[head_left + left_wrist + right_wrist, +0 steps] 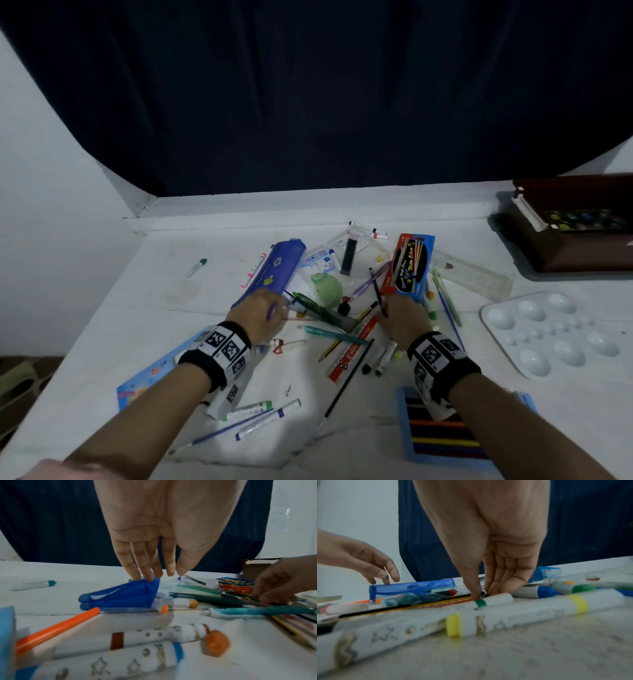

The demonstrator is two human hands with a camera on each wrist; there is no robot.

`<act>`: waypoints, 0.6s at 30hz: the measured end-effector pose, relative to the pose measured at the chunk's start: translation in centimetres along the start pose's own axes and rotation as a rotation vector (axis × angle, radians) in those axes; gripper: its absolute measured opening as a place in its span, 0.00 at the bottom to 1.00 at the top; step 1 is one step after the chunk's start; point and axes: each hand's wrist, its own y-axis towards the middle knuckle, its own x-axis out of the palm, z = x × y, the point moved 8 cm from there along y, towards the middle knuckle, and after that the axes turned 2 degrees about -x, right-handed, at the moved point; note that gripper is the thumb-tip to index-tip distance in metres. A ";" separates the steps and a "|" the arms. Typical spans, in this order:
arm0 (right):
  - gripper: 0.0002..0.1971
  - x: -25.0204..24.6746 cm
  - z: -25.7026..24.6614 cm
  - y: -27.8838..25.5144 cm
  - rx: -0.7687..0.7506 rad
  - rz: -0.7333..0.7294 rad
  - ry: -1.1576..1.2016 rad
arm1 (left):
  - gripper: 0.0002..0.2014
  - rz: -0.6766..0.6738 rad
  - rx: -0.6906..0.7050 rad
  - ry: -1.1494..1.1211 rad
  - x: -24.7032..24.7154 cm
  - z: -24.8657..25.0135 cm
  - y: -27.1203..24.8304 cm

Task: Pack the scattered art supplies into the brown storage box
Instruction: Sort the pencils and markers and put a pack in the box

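Observation:
The brown storage box stands open at the table's far right, on a grey tray. Pens, markers and brushes lie scattered across the middle of the white table. My left hand has straight fingers whose tips touch the near end of a blue pencil pouch. My right hand pinches a thin black pen between thumb and fingers, low in the pile. The pen still lies on the table.
A red-and-blue colour box lies just beyond my right hand. A white paint palette sits at the right. A tray of coloured sticks is near my right forearm. White markers lie near the front edge.

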 end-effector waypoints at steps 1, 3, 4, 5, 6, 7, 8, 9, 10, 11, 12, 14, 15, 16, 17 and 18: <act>0.09 -0.1 0.1 0.1 0.017 0.007 0.017 | 0.19 0.024 -0.019 -0.001 -0.2 -0.7 0.6; 0.07 -0.1 0.6 0.2 0.058 0.018 0.037 | 0.23 0.058 -0.057 -0.003 -0.3 -1.8 1.8; 0.08 -0.2 1.0 0.3 0.080 0.024 0.043 | 0.26 0.055 -0.077 0.001 -0.2 -2.3 2.4; 0.09 -0.4 1.4 0.4 0.101 0.025 0.054 | 0.29 0.034 -0.102 0.001 0.0 -2.7 2.9; 0.10 -0.5 1.8 0.5 0.119 0.027 0.064 | 0.31 0.008 -0.116 -0.010 0.2 -3.0 3.3; 0.11 -0.6 2.0 0.5 0.135 0.023 0.069 | 0.32 -0.009 -0.120 -0.029 0.4 -3.2 3.7; 0.13 -0.6 2.3 0.6 0.144 0.020 0.069 | 0.30 -0.003 -0.113 -0.049 0.4 -3.2 4.1; 0.13 -0.6 2.4 0.7 0.151 0.014 0.066 | 0.28 0.024 -0.101 -0.064 0.0 -3.3 4.2; 0.12 -0.5 2.4 0.7 0.154 0.011 0.057 | 0.26 0.069 -0.081 -0.084 -0.5 -3.5 4.4; 0.10 -0.5 2.3 0.8 0.153 0.009 0.043 | 0.24 0.129 -0.059 -0.107 -1.4 -3.8 4.4; 0.09 -0.4 2.2 0.9 0.151 0.010 0.031 | 0.22 0.189 -0.036 -0.132 -2.4 -4.3 4.4; 0.11 -0.5 2.2 0.9 0.171 0.003 0.022 | 0.18 0.304 0.005 -0.157 -4.6 -5.2 4.1; 0.13 -0.6 2.4 0.9 0.186 -0.004 0.020 | 0.16 0.355 0.017 -0.156 -5.7 -5.7 4.0; 0.15 -0.8 2.6 0.9 0.200 -0.007 0.016 | 0.15 0.396 0.024 -0.148 -6.7 -6.3 3.9; 0.16 -1.1 2.9 0.8 0.218 -0.018 0.009 | 0.15 0.426 0.021 -0.138 -7.5 -6.8 3.6; 0.17 -1.4 3.2 0.8 0.228 -0.022 0.003 | 0.14 0.450 0.015 -0.127 -8.2 -7.3 3.4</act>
